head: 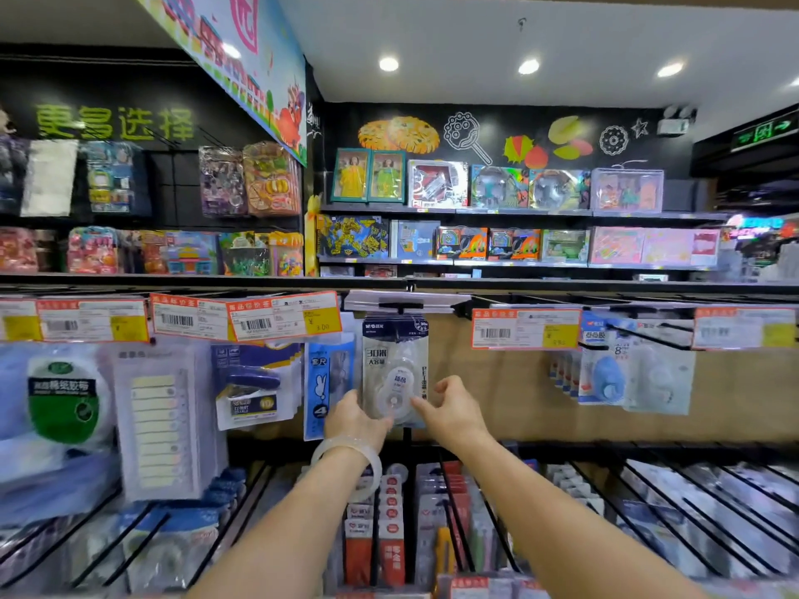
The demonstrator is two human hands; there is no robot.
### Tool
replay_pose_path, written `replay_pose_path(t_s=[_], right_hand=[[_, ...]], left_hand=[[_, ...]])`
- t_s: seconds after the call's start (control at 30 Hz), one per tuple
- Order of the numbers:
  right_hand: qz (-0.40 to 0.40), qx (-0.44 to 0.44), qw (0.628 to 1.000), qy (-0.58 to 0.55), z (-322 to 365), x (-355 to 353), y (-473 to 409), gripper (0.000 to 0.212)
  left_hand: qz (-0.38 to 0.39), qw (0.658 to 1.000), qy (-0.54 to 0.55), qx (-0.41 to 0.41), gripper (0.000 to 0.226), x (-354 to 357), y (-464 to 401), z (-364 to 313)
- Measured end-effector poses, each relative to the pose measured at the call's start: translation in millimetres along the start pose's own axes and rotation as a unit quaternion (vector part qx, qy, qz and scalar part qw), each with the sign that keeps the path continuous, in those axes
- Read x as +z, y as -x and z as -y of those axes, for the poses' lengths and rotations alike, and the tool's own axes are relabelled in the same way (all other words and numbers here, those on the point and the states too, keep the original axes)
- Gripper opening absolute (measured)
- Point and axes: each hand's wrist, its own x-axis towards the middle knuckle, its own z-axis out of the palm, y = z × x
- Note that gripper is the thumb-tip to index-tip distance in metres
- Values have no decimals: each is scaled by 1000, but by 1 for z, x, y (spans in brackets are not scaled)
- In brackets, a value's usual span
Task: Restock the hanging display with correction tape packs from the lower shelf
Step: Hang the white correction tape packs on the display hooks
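Correction tape packs (395,373): a stack of clear-fronted packs with a dark header card, hanging upright from a black peg hook (404,305) at the centre of the display; white dispenser visible through the front pack.

Left hand (356,419): a pale bangle (346,458) on the wrist; fingers curled at the lower left edge of the front pack, touching it. Whether they pinch it cannot be told.

Right hand (452,410): fingers (426,407) bent, tips meeting the lower right edge of the same pack; grip likewise unclear.

Just left of the left fingers: a blue pack (322,382) with a rabbit print. Further left: a stapler pack (255,389).

Above the fingers: orange price labels (246,315) along the rail.

Below both wrists: lower shelf (432,525) with black wire dividers, holding rows of red and white packs.

Well right of the right fingers: blue dispenser packs (605,369) on another hook.
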Motion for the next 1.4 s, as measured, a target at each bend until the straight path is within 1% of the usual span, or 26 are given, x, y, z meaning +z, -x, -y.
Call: replay_pose_path(t_s=[0.07, 0.13, 0.2, 0.27, 0.37, 0.47, 0.53, 0.6, 0.7, 0.83, 0.9, 1.0, 1.07, 1.17, 1.23, 1.33, 1.4], right_hand=[[12, -13, 998, 66, -2, -4, 11, 48], [30, -46, 990, 127, -3, -7, 24, 44], [64, -88, 974, 199, -1, -13, 41, 45], [95, -125, 951, 268, 2, -18, 59, 44], [111, -175, 927, 313, 4, -23, 87, 42], [121, -207, 913, 330, 0, -21, 115, 43], [130, -222, 906, 335, -4, -19, 133, 40], [145, -233, 900, 338, -10, -17, 151, 37], [162, -237, 895, 342, -25, -9, 176, 42], [212, -217, 885, 353, -54, 10, 199, 36], [237, -194, 880, 364, -69, 17, 204, 35], [264, -167, 879, 360, -89, 23, 205, 31], [274, -153, 880, 356, -100, 26, 204, 33], [281, -139, 881, 353, -115, 30, 200, 38], [288, -131, 881, 353, -124, 35, 196, 38], [305, -114, 878, 352, -138, 48, 188, 33], [315, -95, 875, 355, -150, 60, 184, 35]], left_hand=[[7, 998, -58, 4, 51, -2, 7, 2], [27, 989, -142, 21, 44, -6, 16, 3], [59, 969, -237, 47, 45, -11, 28, 2], [80, 949, -296, 76, 49, -17, 43, 0], [85, 925, -350, 117, 48, -26, 66, -2], [108, 897, -408, 134, 41, -29, 91, 3], [121, 886, -425, 141, 34, -29, 111, 11], [130, 876, -440, 148, 33, -28, 130, 22], [152, 862, -461, 144, 32, -21, 158, 41], [208, 851, -468, 115, 29, -5, 192, 70], [222, 846, -471, 114, 35, 5, 201, 85], [242, 834, -486, 98, 32, 21, 207, 100], [256, 832, -484, 87, 29, 29, 207, 106], [271, 827, -483, 96, 29, 40, 201, 115], [280, 823, -484, 97, 29, 47, 196, 121], [297, 823, -478, 85, 29, 59, 189, 135], [311, 825, -467, 73, 25, 67, 184, 149]])
